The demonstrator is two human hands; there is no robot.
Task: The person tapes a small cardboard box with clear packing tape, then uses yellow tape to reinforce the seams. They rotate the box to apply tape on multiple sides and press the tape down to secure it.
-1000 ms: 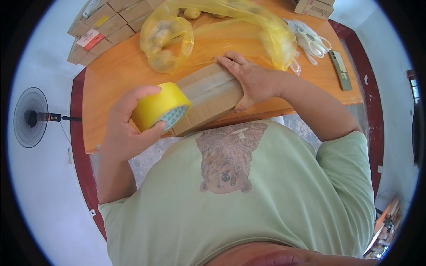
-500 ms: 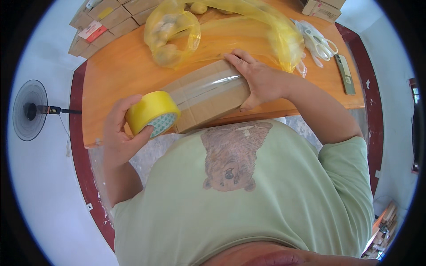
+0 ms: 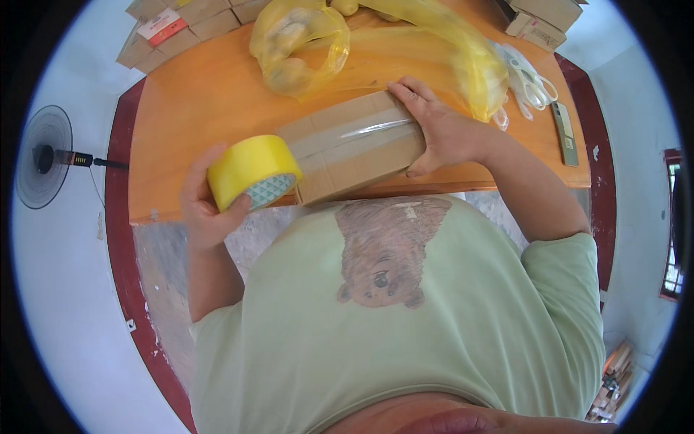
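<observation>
In my left hand (image 3: pixel 207 202) is a big roll of yellow packing tape (image 3: pixel 249 168), fingers around its outer side and thumb by the patterned core. The roll stands against the left end of a long brown cardboard box (image 3: pixel 361 166) lying at the table's near edge. A shiny strip of clear tape (image 3: pixel 347 135) runs lengthwise over the box's top. My right hand (image 3: pixel 442 132) clasps the box's right end, fingers on the far side and thumb on the near side. Whether tape stretches between roll and box cannot be made out.
Beyond the box, a yellow plastic bag (image 3: pixel 303 54) with round things inside spreads over the wooden table (image 3: pixel 170 137). White-handled scissors (image 3: pixel 533 85) and a slim grey-green object (image 3: pixel 564 134) lie at the right. Stacked cardboard boxes (image 3: pixel 195 32) stand far left, more boxes (image 3: pixel 538 29) far right.
The whole view has shifted slightly. My left hand has turned the tape roll a little at the box's left end. My right hand keeps its hold on the box.
</observation>
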